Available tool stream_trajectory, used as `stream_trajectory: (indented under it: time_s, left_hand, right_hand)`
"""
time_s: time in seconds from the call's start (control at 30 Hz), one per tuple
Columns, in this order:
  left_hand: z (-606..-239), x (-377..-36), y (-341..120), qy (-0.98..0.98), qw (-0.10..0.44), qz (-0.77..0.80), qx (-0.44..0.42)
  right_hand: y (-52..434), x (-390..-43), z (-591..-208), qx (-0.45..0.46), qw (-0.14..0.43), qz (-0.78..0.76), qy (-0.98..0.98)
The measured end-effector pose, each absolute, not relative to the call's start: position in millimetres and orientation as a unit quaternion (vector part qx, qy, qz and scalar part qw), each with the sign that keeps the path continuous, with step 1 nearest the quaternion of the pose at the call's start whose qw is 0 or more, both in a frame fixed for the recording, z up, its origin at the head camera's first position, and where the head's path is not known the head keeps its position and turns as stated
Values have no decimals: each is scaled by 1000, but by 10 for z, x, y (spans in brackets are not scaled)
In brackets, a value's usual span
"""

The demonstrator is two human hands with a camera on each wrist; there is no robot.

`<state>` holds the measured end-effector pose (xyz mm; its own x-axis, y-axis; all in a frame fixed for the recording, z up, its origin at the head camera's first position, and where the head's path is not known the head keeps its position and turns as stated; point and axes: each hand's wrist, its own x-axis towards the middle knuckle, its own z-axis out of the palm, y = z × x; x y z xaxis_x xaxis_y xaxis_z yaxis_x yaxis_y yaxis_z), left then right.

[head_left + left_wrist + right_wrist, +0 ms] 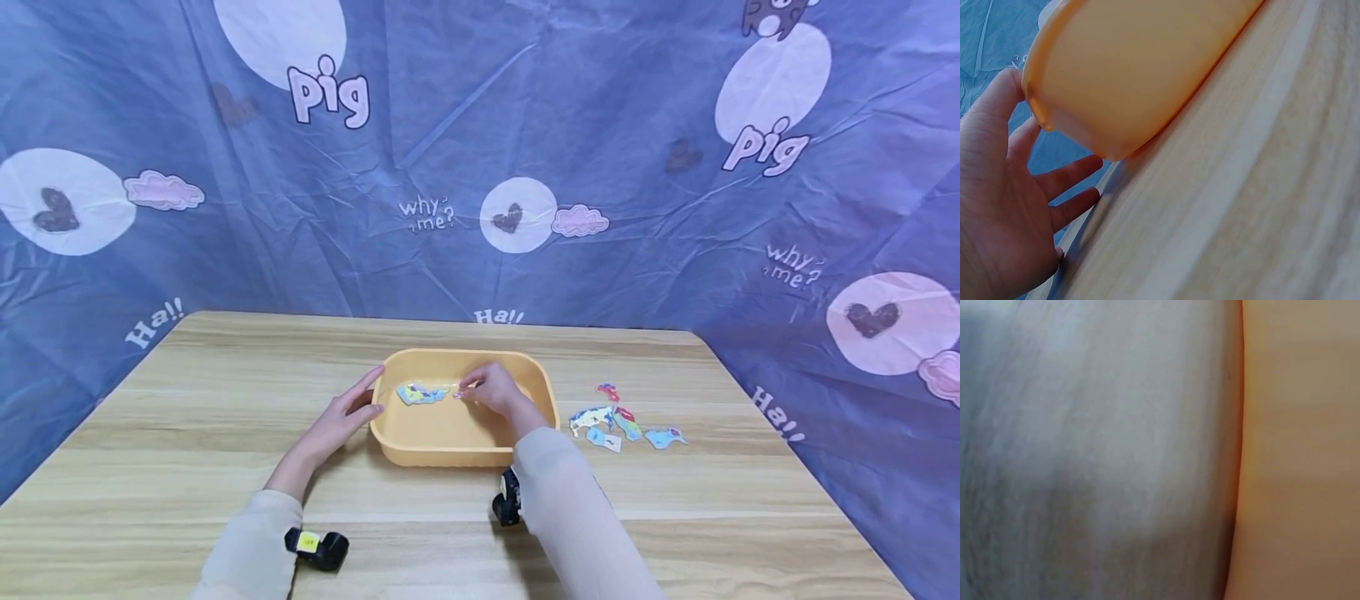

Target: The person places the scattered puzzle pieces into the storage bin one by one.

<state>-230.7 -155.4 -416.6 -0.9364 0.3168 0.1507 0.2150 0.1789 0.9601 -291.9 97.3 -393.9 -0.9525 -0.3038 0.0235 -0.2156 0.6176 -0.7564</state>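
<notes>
A yellow-orange plastic tray (457, 457) stands on the table. My left hand (339, 425) rests at its left end, thumb at the rim and fingers spread loosely along the outside; the left wrist view shows this hand (1007, 206) against the tray wall (1135, 69). Inside the tray, my right hand (491, 390) reaches over the near rim and pinches a small pinkish printed cut-out piece (457, 395), mostly covered by the fingertips. Just left of it, blue and yellow printed cut-outs (420, 394) lie on the tray floor. The right wrist view shows only tray wall and table, no hand.
Right of the tray, several printed cut-outs lie loose: a white and blue one (592, 418), a red one (608, 391), and a light-blue one (664, 437). The wooden table (187, 400) meets a blue printed cloth (442, 275) at its back and sides.
</notes>
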Motion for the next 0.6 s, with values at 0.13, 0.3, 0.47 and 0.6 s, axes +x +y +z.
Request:
stream_trajectory:
  time_s: [0.13,0.3,0.47,0.6]
  left_hand:
    - [-4180,-2314,-1548,764,39,616,185]
    - [-4196,-2312,-1547,767,40,613,186]
    - [-4193,-2307,-1559,769,35,611,185]
    - [-4186,-2310,-1570,768,34,611,188]
  right_hand:
    - [994,-2916,-3938,-153,44,-405,900]
    - [1008,-2909,-3899,-145,50,-409,899]
    - [1007,-2891,-3795,-156,48,-411,897]
    - [1013,-2880,-3697,-169,34,-402,899]
